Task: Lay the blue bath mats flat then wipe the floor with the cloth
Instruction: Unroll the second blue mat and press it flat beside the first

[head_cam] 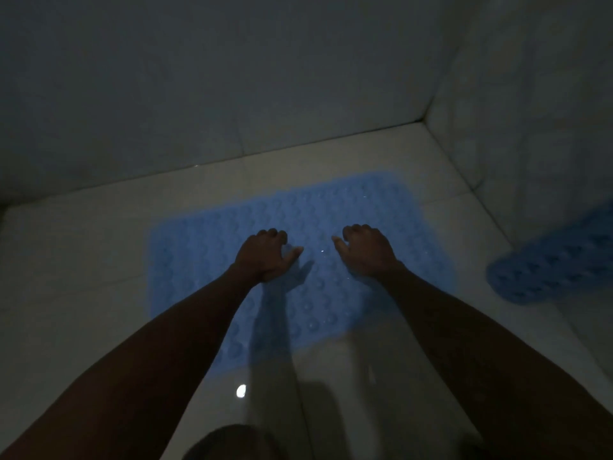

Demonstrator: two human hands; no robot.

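Note:
A blue bath mat with round bumps lies flat on the pale tiled floor in dim light. My left hand and my right hand hover over or rest on its middle, a little apart. Their fingers bend down loosely and their thumbs point inward. Neither hand holds anything. A second blue bath mat sits at the right edge, partly bent up against the wall and cut off by the frame. No cloth is in view.
Tiled walls close the space at the back and on the right, meeting in a corner. A bright light reflection shows on the glossy floor. A dark shape sits at the bottom edge.

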